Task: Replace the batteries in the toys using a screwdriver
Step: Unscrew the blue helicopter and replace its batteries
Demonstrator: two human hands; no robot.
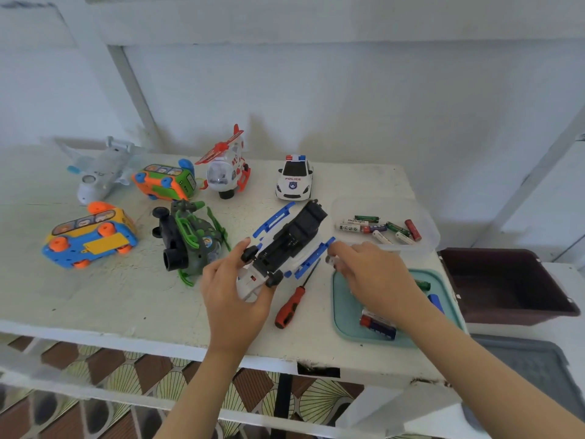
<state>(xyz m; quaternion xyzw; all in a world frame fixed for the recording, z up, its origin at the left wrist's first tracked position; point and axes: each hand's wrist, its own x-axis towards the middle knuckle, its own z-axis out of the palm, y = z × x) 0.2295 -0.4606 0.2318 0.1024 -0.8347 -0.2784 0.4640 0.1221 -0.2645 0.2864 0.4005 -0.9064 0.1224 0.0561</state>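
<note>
Toy [285, 245] is belly-up at the front of the scuffed white table [126, 296], with the left hand [234, 296] gripping its nose. Right hand [376, 280] pinches a small pale piece [331, 259] just beside it. Screwdriver [292, 304] lies between the hands. White wall [348, 106] behind, patterned floor [142, 375] below.

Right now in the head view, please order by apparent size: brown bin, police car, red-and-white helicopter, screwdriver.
1. brown bin
2. red-and-white helicopter
3. police car and screwdriver: unsure; the screwdriver looks longer but thin, and lies nearer the camera.
</note>
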